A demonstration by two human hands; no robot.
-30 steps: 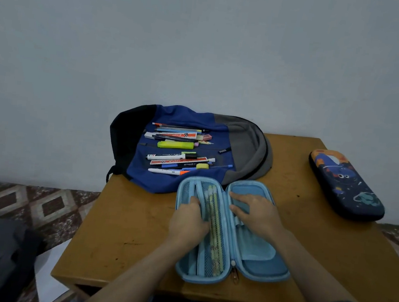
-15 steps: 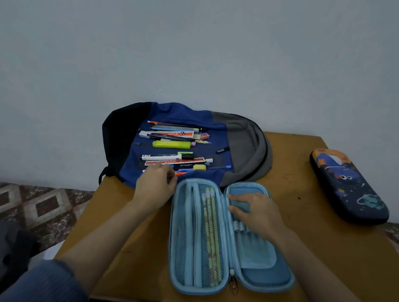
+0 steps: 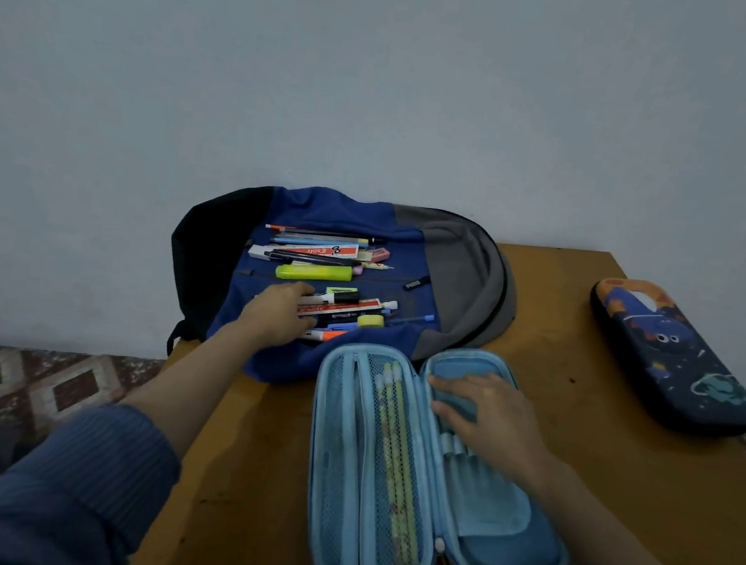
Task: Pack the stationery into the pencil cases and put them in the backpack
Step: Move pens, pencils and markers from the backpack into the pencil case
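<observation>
A light-blue pencil case (image 3: 328,475) lies open flat at the table's near edge, with yellow-green pencils (image 3: 398,460) behind the mesh of its left half. My right hand (image 3: 492,419) rests flat on the right half, fingers straight. Beyond it a blue, grey and black backpack (image 3: 346,212) lies flat with loose stationery on top. A yellow highlighter (image 3: 312,272) lies in the middle of that stationery. My left hand (image 3: 278,313) reaches onto the backpack. Its fingers and thumb curl round the left ends of the near bundle of pens (image 3: 354,310).
A second, dark-blue pencil case (image 3: 676,360) with a space print lies zipped at the table's far right. The wooden table (image 3: 617,483) stands against a pale wall. Patterned floor shows to the left, below the table's left edge.
My left hand left the open case's left half, moved up and left to the backpack, and now closes on the near pens. The right hand stays on the case.
</observation>
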